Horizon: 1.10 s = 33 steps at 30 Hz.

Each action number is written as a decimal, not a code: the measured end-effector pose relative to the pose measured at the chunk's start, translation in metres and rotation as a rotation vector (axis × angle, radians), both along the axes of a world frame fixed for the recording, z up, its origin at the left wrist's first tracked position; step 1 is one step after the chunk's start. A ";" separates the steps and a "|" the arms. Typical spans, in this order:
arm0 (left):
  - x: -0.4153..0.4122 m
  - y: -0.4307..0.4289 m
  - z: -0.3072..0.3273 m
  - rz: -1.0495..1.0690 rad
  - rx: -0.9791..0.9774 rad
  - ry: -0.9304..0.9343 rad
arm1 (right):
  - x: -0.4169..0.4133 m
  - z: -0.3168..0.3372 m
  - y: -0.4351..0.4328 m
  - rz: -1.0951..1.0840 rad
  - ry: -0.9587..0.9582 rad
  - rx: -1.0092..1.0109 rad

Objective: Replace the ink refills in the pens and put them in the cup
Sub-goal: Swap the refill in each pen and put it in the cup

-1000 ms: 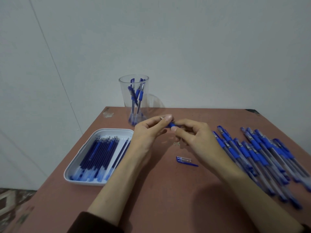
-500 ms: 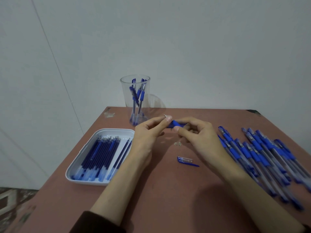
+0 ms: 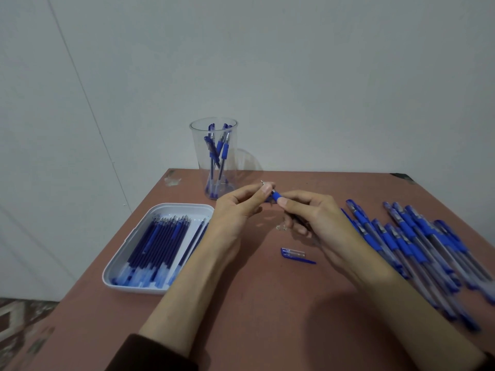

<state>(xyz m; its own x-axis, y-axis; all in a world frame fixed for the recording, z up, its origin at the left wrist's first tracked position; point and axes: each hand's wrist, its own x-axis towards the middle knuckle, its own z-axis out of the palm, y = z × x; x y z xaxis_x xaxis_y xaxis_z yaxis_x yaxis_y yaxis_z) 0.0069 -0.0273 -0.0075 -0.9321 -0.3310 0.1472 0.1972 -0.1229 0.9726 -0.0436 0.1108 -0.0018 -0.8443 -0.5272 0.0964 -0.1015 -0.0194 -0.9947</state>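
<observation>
Head view: pen held between both hands, metal tip aimed at the cup.
Its long axis rises from the right hand, curled round the barrel, to the left hand, pinching the tip end and nearer the cup. The cap lies apart on the table. Grips and pose match the earlier frames almost exactly.

Saw a matt, scuffed reddish-brown bench. Noted clear glossy plastic in the far cup, smooth white plastic in the left tray, transparent barrels with blue rubbery-looking grips on the right-hand pens.
</observation>
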 end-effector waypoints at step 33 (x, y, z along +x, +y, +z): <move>-0.003 -0.011 -0.008 0.222 -0.582 -0.064 | -0.023 -0.014 0.018 -0.449 1.055 0.670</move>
